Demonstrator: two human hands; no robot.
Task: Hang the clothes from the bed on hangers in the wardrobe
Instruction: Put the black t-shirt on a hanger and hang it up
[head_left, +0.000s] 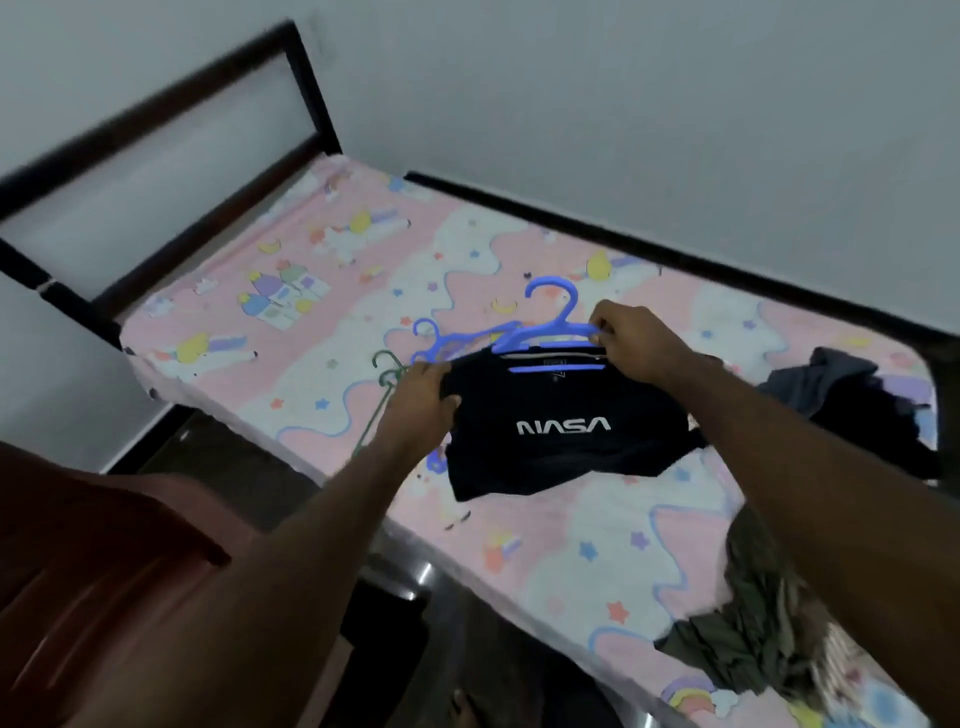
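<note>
- On the bed (363, 291), near its middle, a black shirt (561, 447) has a blue hanger (550, 332) partly inside its collar.
- Left hand (423, 395): grip curled round the shirt's shoulder.
- Right hand (634, 343): grip pinching the hanger's end.
- A second blue hanger (441, 345) and a green hanger (387, 376) lie just left of the shirt.
- Dark clothes (857, 405) and an olive garment (753, 623) lie to the right.

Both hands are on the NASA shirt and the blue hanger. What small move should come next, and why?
Probably draw the shoulder that the left hand grips over the end of the blue hanger. The right hand pinches this hanger at the collar of the black NASA T-shirt, and its lower bar shows inside the neck.
</note>
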